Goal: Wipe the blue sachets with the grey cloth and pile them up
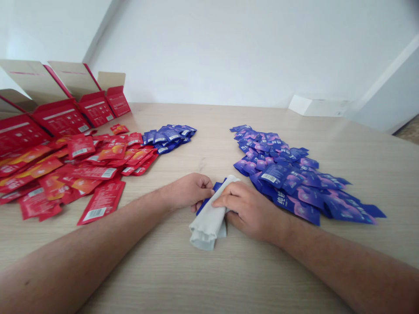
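Observation:
A white cloth [211,216] with a ribbed edge is folded in my right hand [250,209], pinched between thumb and fingers. It lies over a blue packet [202,206], of which only a strip and a corner show. My left hand [191,192] is closed at that packet's left edge, thumb against curled fingers. Both hands meet just above the middle of the table. To the right of my right hand spreads a heap of blue-purple packets [294,179]. A smaller pile of blue packets [170,136] lies beyond my left hand.
Many red and orange packets [98,163] are heaped on the left of the wooden table [183,279]. Several red boxes [60,117] with raised flaps stand behind them. A white box [317,107] sits at the back right, near the wall.

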